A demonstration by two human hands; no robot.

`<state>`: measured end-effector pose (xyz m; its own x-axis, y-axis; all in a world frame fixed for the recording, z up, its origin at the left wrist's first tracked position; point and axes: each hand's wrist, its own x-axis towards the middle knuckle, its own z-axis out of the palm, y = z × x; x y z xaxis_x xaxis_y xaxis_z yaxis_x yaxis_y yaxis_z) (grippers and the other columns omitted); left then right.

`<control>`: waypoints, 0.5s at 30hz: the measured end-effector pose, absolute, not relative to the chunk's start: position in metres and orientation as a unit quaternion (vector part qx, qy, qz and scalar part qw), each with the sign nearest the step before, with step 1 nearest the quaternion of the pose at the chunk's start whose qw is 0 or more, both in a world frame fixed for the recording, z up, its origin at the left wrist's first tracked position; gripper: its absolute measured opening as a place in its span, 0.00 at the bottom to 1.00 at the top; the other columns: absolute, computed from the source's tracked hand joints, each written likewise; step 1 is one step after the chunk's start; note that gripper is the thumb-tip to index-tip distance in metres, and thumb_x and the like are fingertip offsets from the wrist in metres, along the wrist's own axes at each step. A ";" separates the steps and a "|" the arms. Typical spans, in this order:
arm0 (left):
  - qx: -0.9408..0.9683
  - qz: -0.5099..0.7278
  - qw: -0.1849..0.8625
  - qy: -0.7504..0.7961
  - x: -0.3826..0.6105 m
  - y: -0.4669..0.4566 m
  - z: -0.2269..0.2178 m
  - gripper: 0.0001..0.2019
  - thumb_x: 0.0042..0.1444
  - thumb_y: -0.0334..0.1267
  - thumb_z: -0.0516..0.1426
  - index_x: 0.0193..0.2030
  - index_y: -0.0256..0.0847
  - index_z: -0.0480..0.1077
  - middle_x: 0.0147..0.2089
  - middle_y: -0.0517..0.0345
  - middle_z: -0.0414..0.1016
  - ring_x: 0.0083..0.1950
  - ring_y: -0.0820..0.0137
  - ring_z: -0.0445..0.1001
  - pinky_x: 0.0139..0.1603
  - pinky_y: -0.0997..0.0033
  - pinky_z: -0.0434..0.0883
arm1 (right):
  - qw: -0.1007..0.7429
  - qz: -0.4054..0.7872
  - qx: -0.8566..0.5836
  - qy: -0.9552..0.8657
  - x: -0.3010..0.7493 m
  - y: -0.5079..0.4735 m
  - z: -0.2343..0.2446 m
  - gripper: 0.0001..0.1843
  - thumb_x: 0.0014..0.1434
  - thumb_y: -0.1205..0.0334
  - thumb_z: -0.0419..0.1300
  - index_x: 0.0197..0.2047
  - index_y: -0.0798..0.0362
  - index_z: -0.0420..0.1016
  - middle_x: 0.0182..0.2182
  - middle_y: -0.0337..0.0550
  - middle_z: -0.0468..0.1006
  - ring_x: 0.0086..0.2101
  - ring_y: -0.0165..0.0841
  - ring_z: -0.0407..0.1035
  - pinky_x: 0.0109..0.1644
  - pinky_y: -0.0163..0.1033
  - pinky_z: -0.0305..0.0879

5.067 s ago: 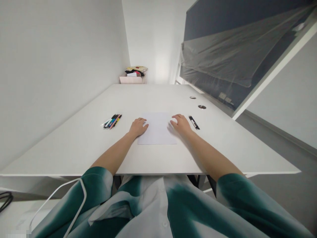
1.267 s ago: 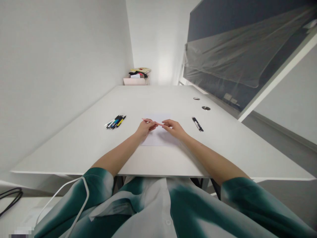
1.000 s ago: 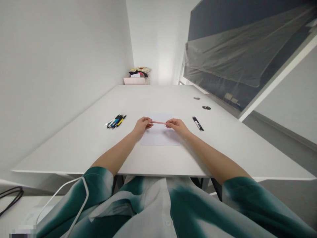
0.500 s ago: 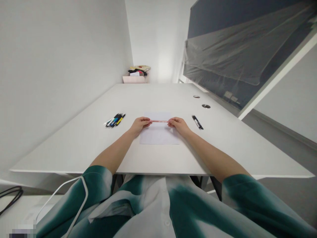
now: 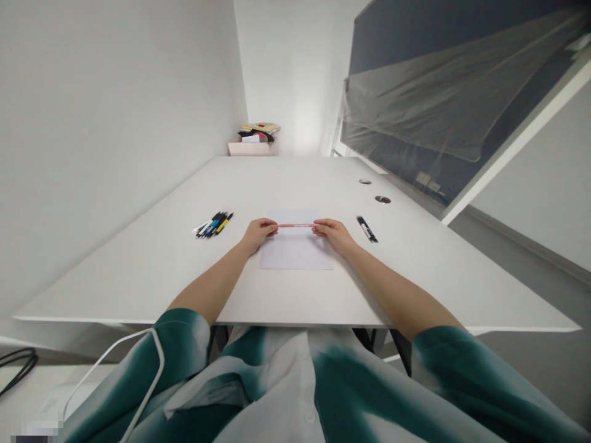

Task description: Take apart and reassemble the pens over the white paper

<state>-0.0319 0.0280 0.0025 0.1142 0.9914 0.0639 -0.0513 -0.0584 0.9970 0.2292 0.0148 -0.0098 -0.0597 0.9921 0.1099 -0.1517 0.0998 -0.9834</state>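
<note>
A thin pink pen (image 5: 295, 225) is held level above a white sheet of paper (image 5: 296, 253) on the white table (image 5: 138, 271). My left hand (image 5: 258, 233) pinches the pen's left end with fingers closed. My right hand (image 5: 333, 232) pinches its right end the same way. A bundle of several pens (image 5: 213, 224) lies to the left of my left hand. One black pen (image 5: 367, 228) lies to the right of my right hand.
Two round cable holes (image 5: 382, 199) sit in the table beyond the black pen. A dark partition wrapped in plastic film (image 5: 443, 111) stands along the right. A box heaped with things (image 5: 253, 140) is past the table's far end. Cables (image 5: 18, 363) lie on the floor at left.
Five seconds ago both hands lay flat on the paper. Since then they took up the pink pen from the bundle, and it went from slanted to level between them.
</note>
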 end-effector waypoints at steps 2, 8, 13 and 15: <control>0.523 0.497 0.533 0.442 -0.032 0.028 0.003 0.14 0.37 0.39 0.70 0.30 0.35 0.75 0.28 0.55 0.77 0.32 0.70 0.75 0.43 0.64 0.73 | 0.549 0.527 -0.420 -0.495 0.229 0.015 -0.010 0.16 0.43 0.57 0.73 0.33 0.52 0.76 0.28 0.44 0.81 0.31 0.32 0.74 0.41 0.41 0.71; 0.518 0.496 0.545 0.435 -0.033 0.031 0.001 0.15 0.36 0.38 0.70 0.31 0.35 0.75 0.29 0.55 0.77 0.34 0.70 0.75 0.45 0.64 0.73 | 0.554 0.519 -0.433 -0.487 0.230 0.015 -0.011 0.13 0.45 0.59 0.73 0.31 0.53 0.75 0.28 0.45 0.81 0.30 0.32 0.75 0.40 0.40 0.72; 0.517 0.503 0.542 0.432 -0.033 0.032 -0.002 0.15 0.36 0.39 0.70 0.31 0.35 0.75 0.29 0.55 0.77 0.34 0.70 0.75 0.45 0.64 0.72 | 0.547 0.517 -0.430 -0.499 0.231 0.015 -0.012 0.15 0.43 0.58 0.74 0.33 0.53 0.75 0.28 0.44 0.81 0.30 0.32 0.75 0.41 0.40 0.73; 0.518 0.501 0.542 0.433 -0.032 0.032 -0.002 0.15 0.36 0.39 0.70 0.30 0.36 0.75 0.29 0.55 0.77 0.34 0.70 0.75 0.46 0.63 0.72 | 0.546 0.518 -0.428 -0.501 0.231 0.016 -0.013 0.17 0.42 0.57 0.74 0.33 0.53 0.75 0.28 0.44 0.82 0.31 0.32 0.75 0.41 0.40 0.72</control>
